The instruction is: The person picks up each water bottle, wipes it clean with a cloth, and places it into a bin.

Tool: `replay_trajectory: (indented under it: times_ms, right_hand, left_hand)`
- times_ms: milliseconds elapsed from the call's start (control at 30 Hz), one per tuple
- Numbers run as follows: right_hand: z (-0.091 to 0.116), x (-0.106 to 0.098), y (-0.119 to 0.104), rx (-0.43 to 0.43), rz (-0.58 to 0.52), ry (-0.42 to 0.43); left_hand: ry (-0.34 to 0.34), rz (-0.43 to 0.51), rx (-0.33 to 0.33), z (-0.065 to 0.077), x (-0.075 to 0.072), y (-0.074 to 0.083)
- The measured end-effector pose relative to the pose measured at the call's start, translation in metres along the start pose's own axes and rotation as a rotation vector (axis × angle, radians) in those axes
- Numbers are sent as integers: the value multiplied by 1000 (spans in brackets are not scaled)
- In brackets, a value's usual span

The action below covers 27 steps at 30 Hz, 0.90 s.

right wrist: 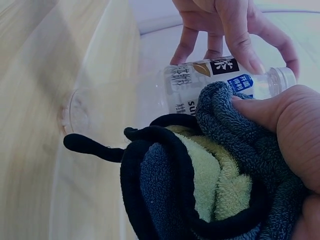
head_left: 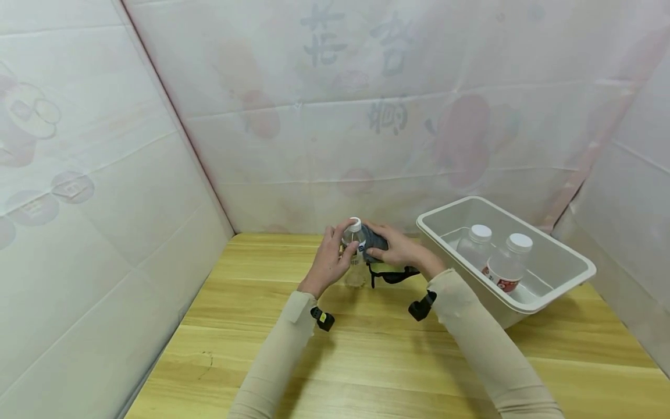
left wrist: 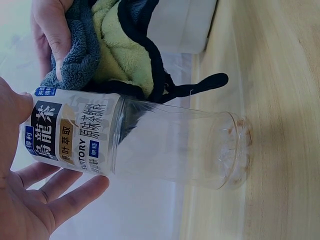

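A clear plastic bottle (left wrist: 165,145) with a white, Suntory-printed label stands upright on the wooden table. My left hand (head_left: 330,257) holds its upper part, thumb on the label side and a finger by the white top (head_left: 355,222). In the left wrist view the other fingers spread behind the label. My right hand (head_left: 400,247) grips a bunched blue-grey and yellow-green towel (right wrist: 230,150) with black edging. The towel touches the bottle's label side, and its black loop (left wrist: 200,86) hangs beside the bottle. Part of the label is hidden behind the towel in the right wrist view.
On the right stands a whitish plastic bin (head_left: 555,262) holding two clear bottles with white caps, one (head_left: 473,247) behind the other (head_left: 508,265). Printed sheets (head_left: 314,145) wall in the back and sides of the wooden table (head_left: 235,349).
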State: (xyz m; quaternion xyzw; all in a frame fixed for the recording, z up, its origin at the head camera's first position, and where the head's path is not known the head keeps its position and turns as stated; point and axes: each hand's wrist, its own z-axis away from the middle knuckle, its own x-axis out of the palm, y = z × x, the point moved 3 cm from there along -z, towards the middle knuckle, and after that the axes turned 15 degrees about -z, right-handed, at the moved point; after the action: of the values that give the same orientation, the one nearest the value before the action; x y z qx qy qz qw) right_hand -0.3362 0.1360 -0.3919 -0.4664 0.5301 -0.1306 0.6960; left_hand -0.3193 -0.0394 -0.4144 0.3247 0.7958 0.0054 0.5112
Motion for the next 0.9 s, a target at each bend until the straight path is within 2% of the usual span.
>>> replay_trajectory:
  times_ms: [133,400,767,900]
  right_hand:
    - [1,4,2,-18,4,1]
    - [1,18,16,17,4,-14]
    - [-2,27,24,-92,-43,-61]
    - [-1,29,26,-56,-51,-55]
  left_hand:
    - [-7,-7,-11,0,-1,0]
    - [-10,-26,-19,1,-4,3]
    - [-11,-41,-22,1,-5,4]
    - [-6,-46,-20,1,-5,4]
